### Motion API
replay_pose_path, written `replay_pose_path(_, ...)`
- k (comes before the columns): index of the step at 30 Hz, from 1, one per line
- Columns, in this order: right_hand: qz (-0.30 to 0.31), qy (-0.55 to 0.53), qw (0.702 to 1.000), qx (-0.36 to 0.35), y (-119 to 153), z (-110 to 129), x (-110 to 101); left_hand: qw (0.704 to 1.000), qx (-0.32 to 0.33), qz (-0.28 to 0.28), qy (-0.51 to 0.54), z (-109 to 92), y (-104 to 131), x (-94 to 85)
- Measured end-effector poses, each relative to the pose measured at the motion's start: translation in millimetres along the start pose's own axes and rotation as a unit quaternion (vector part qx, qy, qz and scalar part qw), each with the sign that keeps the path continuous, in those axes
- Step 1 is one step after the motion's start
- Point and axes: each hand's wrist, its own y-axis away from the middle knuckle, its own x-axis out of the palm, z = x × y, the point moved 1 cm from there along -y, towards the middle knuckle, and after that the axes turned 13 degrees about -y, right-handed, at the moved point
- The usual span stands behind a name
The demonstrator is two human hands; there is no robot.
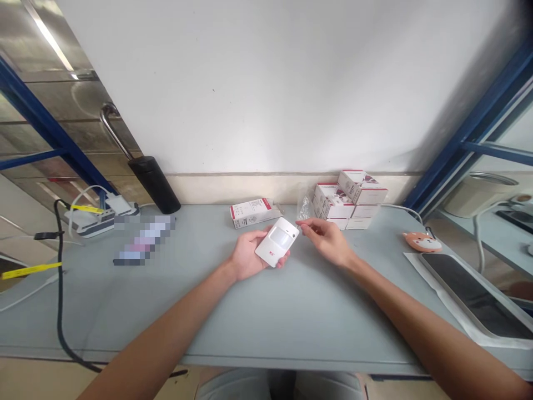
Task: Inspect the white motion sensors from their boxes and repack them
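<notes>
A white motion sensor (276, 253) with a pale rectangular lens and small red lettering rests tilted in my left hand (249, 256), the fingers wrapped round its sides from below. At its upper right corner is my right hand (327, 240), with thumb and forefinger pinched together. Whatever is between those fingertips is too small to make out. Just behind the sensor lies a white and red carton (252, 211), its end flap open towards the right. A crumpled clear plastic bag (305, 206) sits behind my right hand.
Several small white boxes (366, 194) are stacked at the back right. A black bottle (154, 183), a power strip (89, 222) and a blurred-out flat object (145, 240) stand or lie left. An orange animal-face item (422, 242) and a dark-screened phone-like device (474, 294) lie right.
</notes>
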Motion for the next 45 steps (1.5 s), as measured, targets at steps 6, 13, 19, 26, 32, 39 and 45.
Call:
replay_pose_path(6, 0.000, 0.362, 0.932, -0.022, 1, 10, -3, 0.998, 0.052, -0.031, 0.009, -4, -4, 0.3)
replay_pose_path(13, -0.016, 0.451, 0.889, 0.074, -7, -10, 3, 0.998, 0.057, -0.001, -0.017, -2, -6, -2.1)
replay_pose_path(19, -0.076, 0.389, 0.916, 0.058, -7, -5, 2, 0.994, 0.046, 0.036, -0.095, 1, -4, 2.3)
replay_pose_path(26, -0.135, 0.210, 0.968, -0.005, 2, 6, 7, 0.982, 0.053, 0.054, -0.171, 4, -2, 9.1)
replay_pose_path(32, -0.163, 0.141, 0.976, -0.017, 4, 13, 11, 0.983, 0.055, 0.036, -0.170, 1, 2, 15.6)
replay_pose_path(39, -0.136, 0.067, 0.986, -0.066, 9, 21, 19, 0.981, 0.055, 0.016, -0.184, 1, 2, 17.0)
replay_pose_path(45, -0.133, 0.047, 0.983, -0.121, 13, 17, 26, 0.981, 0.053, -0.008, -0.186, 1, 3, 19.3)
